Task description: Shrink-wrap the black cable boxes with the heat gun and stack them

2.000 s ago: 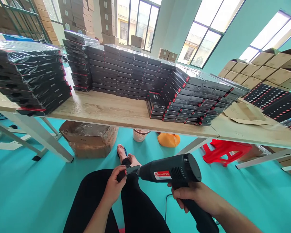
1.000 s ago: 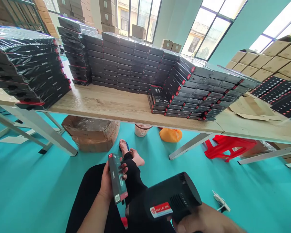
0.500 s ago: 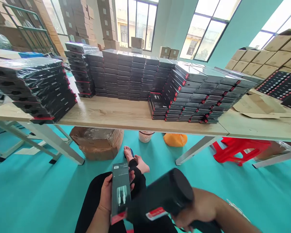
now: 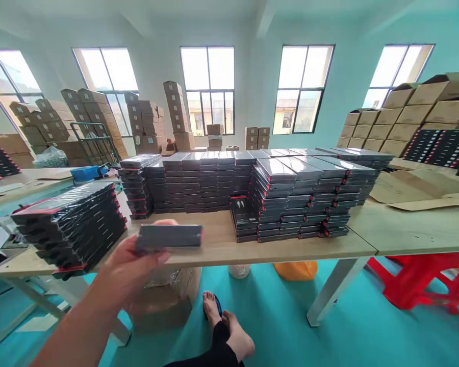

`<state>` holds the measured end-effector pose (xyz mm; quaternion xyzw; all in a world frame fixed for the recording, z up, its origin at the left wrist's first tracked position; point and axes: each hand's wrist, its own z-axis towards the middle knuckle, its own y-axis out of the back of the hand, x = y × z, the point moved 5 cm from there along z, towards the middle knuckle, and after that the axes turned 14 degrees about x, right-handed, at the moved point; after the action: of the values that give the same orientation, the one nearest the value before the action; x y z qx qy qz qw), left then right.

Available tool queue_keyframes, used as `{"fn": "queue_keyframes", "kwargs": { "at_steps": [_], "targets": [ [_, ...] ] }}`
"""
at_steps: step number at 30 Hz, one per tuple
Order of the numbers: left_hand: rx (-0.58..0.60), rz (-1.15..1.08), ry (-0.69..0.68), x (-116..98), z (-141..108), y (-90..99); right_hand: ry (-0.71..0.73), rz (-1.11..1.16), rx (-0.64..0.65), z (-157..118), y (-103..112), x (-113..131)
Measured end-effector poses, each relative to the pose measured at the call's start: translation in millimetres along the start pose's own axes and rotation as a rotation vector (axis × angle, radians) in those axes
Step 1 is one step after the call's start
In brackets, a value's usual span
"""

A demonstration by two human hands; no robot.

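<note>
My left hand point(image 4: 137, 260) is closed around one end of a slim black box point(image 4: 172, 236) with a red right edge. The box is held edge-on in front of the table's near side and is a little blurred. Left of it stands a plastic-wrapped stack of black boxes point(image 4: 80, 224). Beyond it, a long row of black boxes point(image 4: 193, 181) lines the table point(image 4: 210, 229). A low pile of the same boxes point(image 4: 245, 219), with white cables pictured on top, adjoins a larger pile point(image 4: 302, 204) at the right. My right hand is out of view.
Under the table are a brown carton point(image 4: 164, 300), a white basket point(image 4: 239, 270), an orange bag point(image 4: 296, 270) and white table legs point(image 4: 331, 290). A red stool point(image 4: 421, 280) stands at the right. Flattened cardboard point(image 4: 416, 191) lies on the right table.
My left hand has raised the box from my lap to the table's edge, now seen edge-on. My right hand and the black heat gun have left the view. The camera has tilted up.
</note>
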<state>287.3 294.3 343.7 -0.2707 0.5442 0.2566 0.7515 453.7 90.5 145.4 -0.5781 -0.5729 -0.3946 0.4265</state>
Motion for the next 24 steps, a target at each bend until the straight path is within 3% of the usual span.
{"fn": "queue_keyframes", "kwargs": {
  "at_steps": [1,3,5,9,11,13,15,18,21,24],
  "targets": [
    [0.091,0.249,-0.106,-23.0,21.1,-15.5,0.011,-0.001,0.005,4.4,0.1,1.2],
    [0.14,0.633,-0.338,-50.6,57.8,-47.6,0.032,-0.007,0.016,9.4,0.3,4.4],
    [0.175,0.764,-0.451,-47.0,91.4,-76.7,0.054,-0.019,0.026,11.9,0.0,9.5],
    [0.261,0.656,-0.431,18.3,143.0,-112.5,0.103,-0.048,0.03,13.8,-0.6,20.4],
    [0.355,0.64,-0.318,58.2,154.6,-123.3,0.124,-0.041,0.014,13.5,1.6,21.2],
    [0.426,0.619,-0.246,82.6,154.1,-127.2,0.134,-0.024,-0.005,14.1,5.2,17.6],
    [0.411,0.571,-0.254,82.3,146.0,-119.9,0.134,-0.008,-0.009,18.5,7.7,12.0],
    [0.286,0.646,-0.352,41.2,130.4,-88.7,0.153,0.018,0.011,34.3,5.4,6.0],
    [0.084,1.059,-0.391,-23.5,119.1,-38.0,0.18,0.047,0.056,58.1,-5.4,6.3],
    [-0.161,1.578,-0.332,-85.8,109.2,23.0,0.213,0.062,0.128,84.8,-25.9,14.3]
  ]
}}
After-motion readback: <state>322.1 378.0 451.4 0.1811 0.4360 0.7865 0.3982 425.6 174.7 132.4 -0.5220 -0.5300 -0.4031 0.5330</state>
